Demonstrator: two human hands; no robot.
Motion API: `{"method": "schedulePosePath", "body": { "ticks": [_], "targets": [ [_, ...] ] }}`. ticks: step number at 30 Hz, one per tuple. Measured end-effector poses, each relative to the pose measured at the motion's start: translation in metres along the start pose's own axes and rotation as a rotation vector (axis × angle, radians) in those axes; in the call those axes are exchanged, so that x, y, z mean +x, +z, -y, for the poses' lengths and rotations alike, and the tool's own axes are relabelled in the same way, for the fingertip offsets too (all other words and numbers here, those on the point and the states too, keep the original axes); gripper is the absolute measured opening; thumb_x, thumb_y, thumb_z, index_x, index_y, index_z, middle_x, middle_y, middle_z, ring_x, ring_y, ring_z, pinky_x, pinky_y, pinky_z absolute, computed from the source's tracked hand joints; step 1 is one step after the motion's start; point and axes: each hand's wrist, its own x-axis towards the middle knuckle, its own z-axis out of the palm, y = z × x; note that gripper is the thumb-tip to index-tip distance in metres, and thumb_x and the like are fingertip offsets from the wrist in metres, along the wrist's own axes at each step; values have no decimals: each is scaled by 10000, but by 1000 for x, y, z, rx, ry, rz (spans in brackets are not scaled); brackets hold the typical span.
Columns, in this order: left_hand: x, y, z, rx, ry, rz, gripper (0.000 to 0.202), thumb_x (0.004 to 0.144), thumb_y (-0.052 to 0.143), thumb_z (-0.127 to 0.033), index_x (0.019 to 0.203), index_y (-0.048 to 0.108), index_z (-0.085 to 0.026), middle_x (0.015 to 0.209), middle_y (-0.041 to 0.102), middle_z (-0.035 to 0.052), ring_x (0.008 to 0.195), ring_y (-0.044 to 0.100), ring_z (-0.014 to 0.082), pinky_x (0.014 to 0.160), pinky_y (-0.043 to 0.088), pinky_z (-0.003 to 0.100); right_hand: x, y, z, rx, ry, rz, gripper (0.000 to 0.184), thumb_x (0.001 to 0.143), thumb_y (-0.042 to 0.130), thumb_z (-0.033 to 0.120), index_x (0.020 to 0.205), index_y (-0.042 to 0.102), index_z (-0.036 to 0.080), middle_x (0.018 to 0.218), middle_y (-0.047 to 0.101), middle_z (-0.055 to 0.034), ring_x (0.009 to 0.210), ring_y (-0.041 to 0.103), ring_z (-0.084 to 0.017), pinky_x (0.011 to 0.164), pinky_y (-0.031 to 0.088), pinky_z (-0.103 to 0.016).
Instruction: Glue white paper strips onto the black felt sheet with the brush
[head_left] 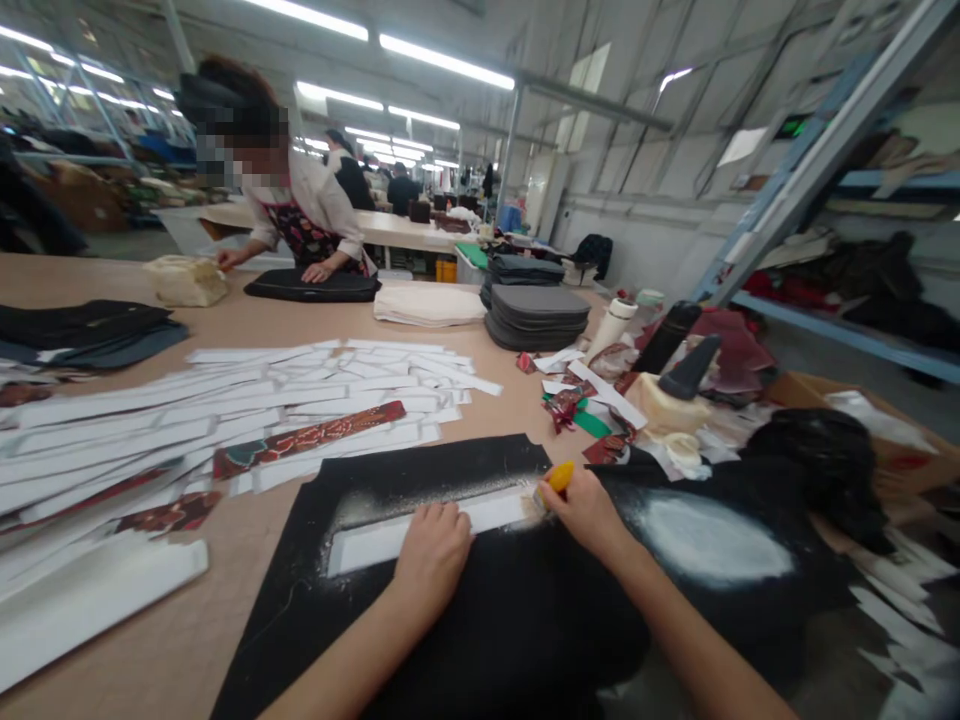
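A long white strip [375, 542] lies on a black sheet [480, 620] in front of me. My left hand [435, 545], fingers curled and close together, presses the strip down near its middle. At the strip's right end, my right hand [585, 505] is closed round the yellow handle of a brush [557, 478]. The pale bristles touch the strip, and the surface beneath them looks brownish. Whitish residue speckles the black sheet along the strip's edges. Right of my right hand, a large white smear [716, 535] covers dark material.
Many white strips [300, 400] and a patterned strip [315, 438] spread over the table's left. Stacked dark panels [536, 315] stand behind. Scraps, a pale bottle [613, 325] and a glue-crusted container [667, 400] crowd the right. Across the table, a person [307, 200] handles a black piece.
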Motion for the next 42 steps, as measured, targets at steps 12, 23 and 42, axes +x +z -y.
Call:
{"method": "schedulePosePath", "body": {
  "ticks": [12, 23, 42],
  "targets": [
    [46, 14, -42, 2, 159, 140, 180, 844, 417, -86, 842, 594, -119, 871, 582, 100, 855, 539, 229, 713, 441, 348, -22, 9, -20, 336, 210, -228, 289, 872, 427, 401, 957, 601, 186, 957, 655, -72, 914, 594, -209, 799, 444, -334],
    [55, 6, -36, -87, 26, 185, 242, 838, 411, -141, 766, 643, -148, 836, 618, 74, 812, 575, 210, 693, 388, 341, -37, 30, -11, 350, 85, -169, 276, 871, 380, 229, 1068, 565, 174, 800, 654, -62, 789, 590, -204, 757, 459, -356],
    [106, 31, -66, -92, 163, 105, 200, 857, 404, -132, 858, 603, -142, 853, 581, 75, 836, 543, 197, 697, 402, 314, -42, 53, -25, 418, 243, -146, 286, 826, 376, 150, 1051, 547, 194, 855, 641, -69, 826, 601, -206, 747, 476, -339]
  ]
}}
